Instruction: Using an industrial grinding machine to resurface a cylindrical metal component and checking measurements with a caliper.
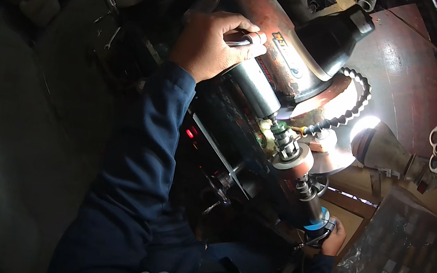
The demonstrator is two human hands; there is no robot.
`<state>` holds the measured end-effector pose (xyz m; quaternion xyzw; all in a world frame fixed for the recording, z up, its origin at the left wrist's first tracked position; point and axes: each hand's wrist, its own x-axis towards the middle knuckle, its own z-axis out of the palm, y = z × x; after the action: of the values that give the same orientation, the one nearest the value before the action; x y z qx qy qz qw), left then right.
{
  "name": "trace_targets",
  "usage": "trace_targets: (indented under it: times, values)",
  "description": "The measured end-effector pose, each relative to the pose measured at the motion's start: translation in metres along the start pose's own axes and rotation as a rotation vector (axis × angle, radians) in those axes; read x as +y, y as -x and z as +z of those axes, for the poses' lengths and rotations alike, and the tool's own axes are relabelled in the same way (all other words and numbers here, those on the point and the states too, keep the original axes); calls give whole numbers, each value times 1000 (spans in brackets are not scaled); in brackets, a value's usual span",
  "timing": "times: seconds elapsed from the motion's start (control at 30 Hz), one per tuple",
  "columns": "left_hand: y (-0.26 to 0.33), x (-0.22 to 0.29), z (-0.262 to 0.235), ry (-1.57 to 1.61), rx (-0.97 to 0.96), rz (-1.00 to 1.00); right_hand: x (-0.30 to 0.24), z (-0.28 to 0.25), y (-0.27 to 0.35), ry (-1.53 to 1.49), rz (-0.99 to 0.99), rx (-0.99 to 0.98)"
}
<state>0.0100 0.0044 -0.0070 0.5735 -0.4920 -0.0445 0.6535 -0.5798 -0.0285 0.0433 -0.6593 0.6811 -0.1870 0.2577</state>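
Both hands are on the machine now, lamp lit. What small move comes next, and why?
Probably ease the lever down gently with the left hand, which already grips it, while the right hand steadies the blue-tipped part at the spindle's lower end; the contact point is not visible.

A machine workshop — a heavy rust-stained machine head (pixel 277 33) with a segmented coolant hose (pixel 354 108), a bright work lamp (pixel 376 145), and wrenches (pixel 110 9) lying on a dark, grimy bench (pixel 66 70).

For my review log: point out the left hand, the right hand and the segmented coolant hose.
left hand (pixel 209 43), head view, back of hand.
right hand (pixel 334 239), head view, knuckles.
segmented coolant hose (pixel 358 103), head view, outer bend.
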Motion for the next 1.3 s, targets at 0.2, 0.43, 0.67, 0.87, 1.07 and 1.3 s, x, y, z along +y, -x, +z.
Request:
trace_targets:
  times: [0.2, 0.43, 0.67, 0.87, 1.07, 1.3]
  values:
    - [1, 0, 0, -64, 46, 69, -29, -5, -22, 4, 162, -267]
    - [0, 0, 0, -37, 81, 79, -29, -9, -65, 214, 449, -674]
    - [2, -1, 0, -36, 89, 76, -33, -17, -75, 318, 242, -654]
    - [1, -1, 3, -59, 87, 92, -29, -19, -80, 399, 40, -644]
    - [2, 3, 1, -47, 41, 61, -4, -16, -72, 432, -136, -635]
    - [2, 3, 5, 80, -16, -95, -21, 3, -6, 160, 52, 25]
